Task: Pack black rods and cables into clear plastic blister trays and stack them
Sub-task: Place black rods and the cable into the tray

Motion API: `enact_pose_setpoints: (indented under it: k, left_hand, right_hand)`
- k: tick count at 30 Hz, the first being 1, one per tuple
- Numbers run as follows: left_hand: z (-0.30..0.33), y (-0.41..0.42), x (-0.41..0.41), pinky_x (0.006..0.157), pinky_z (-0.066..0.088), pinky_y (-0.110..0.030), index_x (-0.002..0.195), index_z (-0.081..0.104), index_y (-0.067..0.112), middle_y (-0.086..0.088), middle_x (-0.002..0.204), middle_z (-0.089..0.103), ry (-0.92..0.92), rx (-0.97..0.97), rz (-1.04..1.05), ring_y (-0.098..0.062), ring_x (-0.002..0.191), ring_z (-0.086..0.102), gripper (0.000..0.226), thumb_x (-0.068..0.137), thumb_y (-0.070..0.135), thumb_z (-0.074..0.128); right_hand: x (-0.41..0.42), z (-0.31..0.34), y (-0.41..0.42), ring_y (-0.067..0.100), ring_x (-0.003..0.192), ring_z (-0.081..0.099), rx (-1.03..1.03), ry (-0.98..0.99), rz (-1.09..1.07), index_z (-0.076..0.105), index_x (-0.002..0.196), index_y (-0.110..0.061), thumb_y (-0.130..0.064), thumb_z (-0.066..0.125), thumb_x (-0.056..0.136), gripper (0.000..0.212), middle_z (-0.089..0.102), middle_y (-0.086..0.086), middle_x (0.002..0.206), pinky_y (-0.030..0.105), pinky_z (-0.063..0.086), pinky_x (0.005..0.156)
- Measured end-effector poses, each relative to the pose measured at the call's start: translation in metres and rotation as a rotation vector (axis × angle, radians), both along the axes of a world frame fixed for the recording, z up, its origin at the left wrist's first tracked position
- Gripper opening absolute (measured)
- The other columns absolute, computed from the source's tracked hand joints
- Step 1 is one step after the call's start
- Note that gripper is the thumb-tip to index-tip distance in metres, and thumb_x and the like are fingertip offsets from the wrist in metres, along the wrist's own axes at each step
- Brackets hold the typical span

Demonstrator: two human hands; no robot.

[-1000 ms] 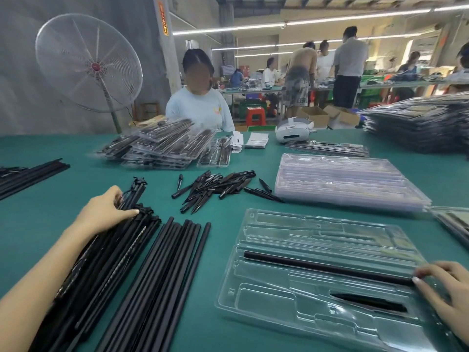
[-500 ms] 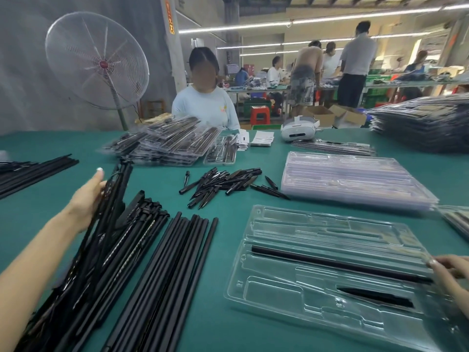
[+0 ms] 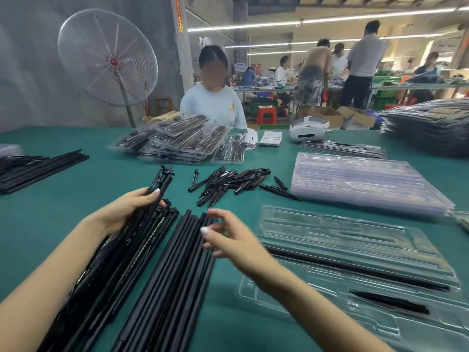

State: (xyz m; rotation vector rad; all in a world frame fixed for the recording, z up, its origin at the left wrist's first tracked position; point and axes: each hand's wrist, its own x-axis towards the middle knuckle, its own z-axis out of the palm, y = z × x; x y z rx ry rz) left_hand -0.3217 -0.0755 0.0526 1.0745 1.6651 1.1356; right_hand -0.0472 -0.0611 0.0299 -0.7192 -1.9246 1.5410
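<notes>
Near the bench's front edge, the left hand (image 3: 127, 212) grips a stiff, light-looking rod bundle (image 3: 142, 240) near its tip while the right hand (image 3: 225, 240) hovers loosely open over smooth rods (image 3: 177, 270).

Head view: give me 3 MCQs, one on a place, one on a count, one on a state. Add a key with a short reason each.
1. Where does the loose pile of short pointed black pieces lie?
A. Inside the open tray
B. On the green table beyond the hands
C. On the stack of empty trays

2. How many black parts sit in the open blister tray?
A. None
B. Two
C. Five

3. What is the left hand doing?
A. Gripping a cabled rod
B. Lying flat on the table
C. Pressing the tray

Key: B, the pile rests on bare cloth; B, one long rod and one short piece; A, fingers curl round the rod.
</notes>
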Motion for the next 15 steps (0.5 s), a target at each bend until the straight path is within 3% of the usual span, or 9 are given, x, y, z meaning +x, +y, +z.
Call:
enact_pose_setpoints:
  k: [2, 4, 6, 9, 11, 13, 15]
  left_hand:
    - [0.001, -0.002, -0.001, 0.054, 0.054, -0.027, 0.096, 0.06, 0.011, -0.008, 0.087, 0.067, -0.033, 0.035, -0.004, -0.017, 0.063, 0.061, 0.035, 0.081, 0.043, 0.054]
    - [0.004, -0.006, -0.002, 0.053, 0.056, -0.026, 0.097, 0.057, 0.013, -0.008, 0.089, 0.07, -0.036, 0.056, -0.022, -0.015, 0.063, 0.065, 0.027, 0.09, 0.037, 0.049]
    - [0.006, -0.012, -0.003, 0.052, 0.056, -0.027, 0.097, 0.052, 0.014, -0.014, 0.085, 0.069, -0.016, 0.068, -0.014, -0.017, 0.06, 0.066, 0.019, 0.097, 0.031, 0.044]
    - [0.008, -0.018, -0.005, 0.05, 0.056, -0.029, 0.104, 0.044, 0.017, -0.021, 0.08, 0.066, 0.099, 0.045, 0.072, -0.022, 0.055, 0.063, 0.017, 0.101, 0.033, 0.039]
    - [0.008, -0.018, -0.01, 0.05, 0.054, -0.028, 0.109, 0.041, 0.01, -0.02, 0.078, 0.067, 0.173, 0.042, 0.159, -0.025, 0.058, 0.063, 0.026, 0.102, 0.035, 0.038]
    - [0.006, -0.018, -0.015, 0.048, 0.053, -0.025, 0.106, 0.044, 0.006, -0.015, 0.071, 0.07, 0.168, 0.063, 0.21, -0.022, 0.056, 0.064, 0.031, 0.102, 0.035, 0.039]
    - [0.004, -0.02, -0.019, 0.052, 0.053, -0.02, 0.099, 0.053, 0.004, -0.012, 0.072, 0.072, 0.217, 0.038, 0.213, -0.018, 0.057, 0.066, 0.041, 0.102, 0.04, 0.035]
  right_hand:
    - [-0.049, -0.009, 0.0, 0.011, 0.102, 0.061, -0.145, -0.003, 0.092, 0.028, 0.146, -0.023, -0.034, 0.055, 0.096, 0.058, 0.058, -0.008, 0.115, 0.026, 0.052, 0.086]
    - [-0.093, -0.02, -0.002, 0.017, 0.121, 0.052, -0.131, -0.062, 0.136, 0.016, 0.152, -0.021, -0.032, 0.049, 0.099, 0.063, 0.049, 0.001, 0.136, 0.033, 0.048, 0.096]
    - [-0.126, -0.029, -0.004, 0.019, 0.133, 0.041, -0.056, -0.088, 0.174, 0.01, 0.153, -0.027, -0.018, 0.039, 0.1, 0.061, 0.035, 0.001, 0.151, 0.03, 0.041, 0.096]
    - [-0.152, -0.039, -0.009, 0.013, 0.144, 0.024, 0.001, -0.101, 0.223, 0.003, 0.154, -0.027, 0.009, 0.03, 0.089, 0.079, 0.011, -0.007, 0.16, 0.02, 0.035, 0.094]
    - [-0.16, -0.045, -0.015, 0.012, 0.145, 0.02, -0.01, -0.077, 0.221, 0.002, 0.154, -0.023, 0.018, 0.028, 0.08, 0.089, 0.012, -0.003, 0.16, 0.016, 0.036, 0.097]
    - [-0.164, -0.051, -0.02, 0.013, 0.144, 0.021, -0.041, -0.01, 0.189, 0.005, 0.151, -0.015, 0.02, 0.026, 0.078, 0.083, 0.016, 0.001, 0.157, 0.006, 0.03, 0.097]
    - [-0.165, -0.053, -0.019, 0.016, 0.139, 0.029, 0.006, -0.007, 0.156, 0.011, 0.149, -0.014, 0.016, 0.031, 0.084, 0.074, 0.025, 0.003, 0.154, 0.014, 0.031, 0.104]
